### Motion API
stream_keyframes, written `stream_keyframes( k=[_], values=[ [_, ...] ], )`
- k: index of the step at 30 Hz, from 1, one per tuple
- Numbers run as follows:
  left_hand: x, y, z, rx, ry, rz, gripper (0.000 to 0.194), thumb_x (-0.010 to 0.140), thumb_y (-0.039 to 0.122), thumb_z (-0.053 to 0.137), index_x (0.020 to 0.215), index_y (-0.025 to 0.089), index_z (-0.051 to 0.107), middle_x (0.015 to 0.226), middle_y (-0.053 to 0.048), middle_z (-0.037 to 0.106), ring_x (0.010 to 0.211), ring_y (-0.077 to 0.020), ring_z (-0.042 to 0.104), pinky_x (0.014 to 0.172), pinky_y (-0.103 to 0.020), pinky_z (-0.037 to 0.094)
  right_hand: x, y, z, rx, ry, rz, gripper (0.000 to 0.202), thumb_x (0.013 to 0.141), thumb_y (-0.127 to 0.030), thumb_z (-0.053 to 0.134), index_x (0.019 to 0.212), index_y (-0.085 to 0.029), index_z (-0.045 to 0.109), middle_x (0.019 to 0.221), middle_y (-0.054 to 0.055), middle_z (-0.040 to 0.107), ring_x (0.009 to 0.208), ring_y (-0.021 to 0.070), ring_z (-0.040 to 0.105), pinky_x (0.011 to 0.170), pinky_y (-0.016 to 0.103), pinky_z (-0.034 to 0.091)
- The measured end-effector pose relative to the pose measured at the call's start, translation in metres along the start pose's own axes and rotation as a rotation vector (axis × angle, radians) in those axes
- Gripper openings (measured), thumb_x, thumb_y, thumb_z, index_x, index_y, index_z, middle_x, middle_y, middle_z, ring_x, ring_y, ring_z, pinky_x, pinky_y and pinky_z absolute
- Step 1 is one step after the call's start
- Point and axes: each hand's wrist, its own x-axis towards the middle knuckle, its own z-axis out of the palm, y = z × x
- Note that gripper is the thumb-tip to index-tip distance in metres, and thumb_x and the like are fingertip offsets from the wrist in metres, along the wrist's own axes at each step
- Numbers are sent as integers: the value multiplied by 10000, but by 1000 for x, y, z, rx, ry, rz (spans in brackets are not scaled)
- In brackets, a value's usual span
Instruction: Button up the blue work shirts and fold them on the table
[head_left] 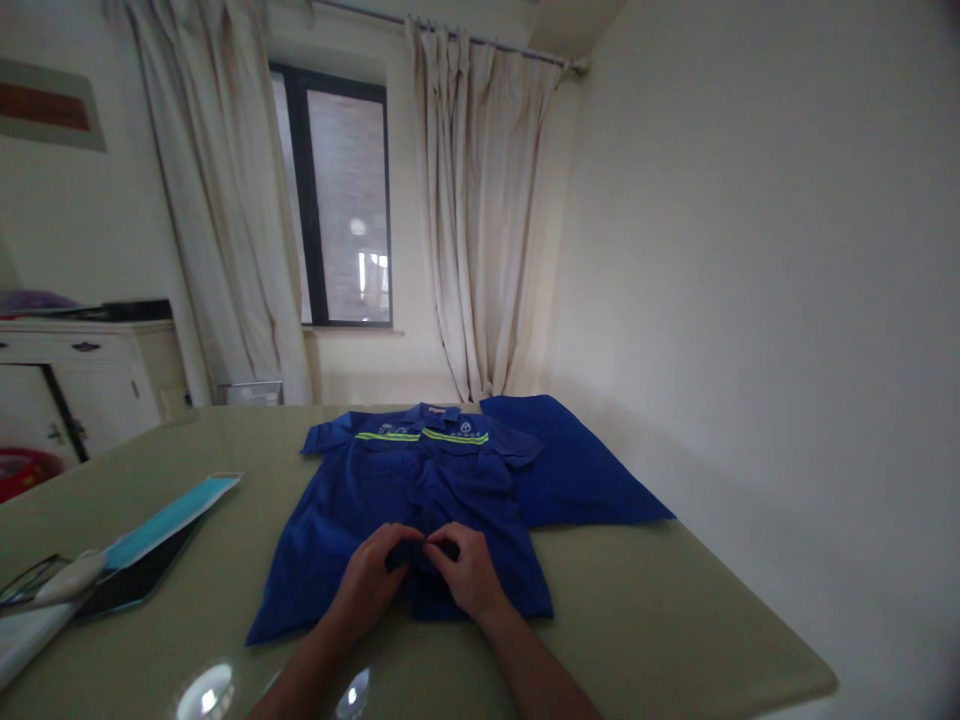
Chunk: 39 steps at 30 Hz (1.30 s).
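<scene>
A blue short-sleeved work shirt [375,490] with yellow-green stripes across the chest lies spread on the table, its collar at the far side. Over the lower middle of its front, my left hand [379,570] pinches the fabric near the front edge. Close beside it, my right hand [463,567] is also closed in a pinch on the shirt, the fingertips of both hands almost touching. Any button between the fingers is too small to make out. Another piece of blue cloth [577,465] lies flat behind and to the right, partly under the shirt's sleeve.
The pale green table [645,620] ends at a wall on the right. On the left lie a light-blue mask [169,520], a dark flat object [139,575], glasses [34,580] and a white object. A white cabinet [105,375] stands behind at the left.
</scene>
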Motion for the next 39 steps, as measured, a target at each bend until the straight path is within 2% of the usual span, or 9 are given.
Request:
stream_keyframes(
  k=[4, 8, 11, 16, 21, 27, 32, 35, 39],
  values=[
    [-2, 9, -6, -59, -35, -43, 345, 769, 142, 565, 1051, 244, 737, 1069, -43, 763, 1051, -239, 688, 985, -366, 503, -1, 1, -1, -64, -8, -34, 88, 872, -242, 712, 903, -201, 784, 850, 37, 754, 793, 184, 692, 731, 265, 495],
    [0, 12, -12, -217, -134, -87, 274, 927, 356, 559, 1094, 225, 733, 1113, -56, 759, 1089, -246, 674, 995, -351, 500, -3, 1, -3, -207, -53, -96, 85, 888, -171, 707, 926, -210, 772, 901, 28, 740, 856, 171, 688, 795, 254, 491],
    [5, 5, -11, -304, -159, -128, 318, 909, 467, 620, 1024, 200, 747, 1017, -64, 771, 991, -244, 695, 920, -334, 528, -5, 1, -2, -282, -106, -160, 104, 928, -163, 677, 961, -220, 757, 956, 27, 728, 904, 164, 683, 836, 244, 493],
    [10, -9, -8, -398, -116, -199, 332, 791, 460, 759, 983, 189, 753, 978, -65, 774, 955, -245, 699, 912, -346, 534, -7, -2, 1, -345, -111, -258, 88, 942, -188, 681, 1008, -218, 732, 985, 34, 715, 916, 167, 686, 836, 236, 506],
    [11, -9, -10, -478, -73, -261, 355, 730, 474, 804, 929, 189, 734, 922, -51, 760, 922, -237, 691, 888, -345, 537, -8, -9, 2, -477, -116, -346, 126, 1003, -188, 579, 1047, -216, 694, 994, 40, 707, 890, 162, 680, 801, 235, 497],
    [10, -6, -10, -454, -148, -229, 378, 799, 466, 749, 1041, 179, 703, 861, -37, 747, 850, -208, 675, 806, -311, 518, -9, -11, 2, -778, -109, -573, 167, 1016, -154, 513, 929, -193, 650, 885, 43, 688, 815, 174, 642, 660, 257, 443],
    [11, -8, -11, -516, -174, -267, 412, 762, 483, 784, 1019, 170, 706, 820, -28, 743, 799, -196, 669, 783, -306, 511, -9, -14, 3, -844, -127, -681, 206, 1039, -141, 461, 943, -191, 636, 866, 42, 682, 798, 178, 617, 654, 278, 423],
    [12, -8, -12, -565, -104, -293, 433, 717, 505, 815, 989, 185, 711, 863, -29, 740, 836, -201, 671, 810, -310, 521, -9, -16, 7, -799, -86, -630, 205, 1040, -148, 455, 975, -206, 640, 905, 46, 686, 819, 182, 615, 704, 285, 438],
    [12, -5, -13, -588, 5, -305, 426, 673, 511, 840, 949, 210, 722, 914, -28, 731, 889, -209, 666, 848, -311, 526, -10, -16, 11, -624, 6, -357, 72, 986, -214, 593, 923, -226, 626, 925, 34, 669, 873, 177, 630, 742, 264, 451]
  ],
)
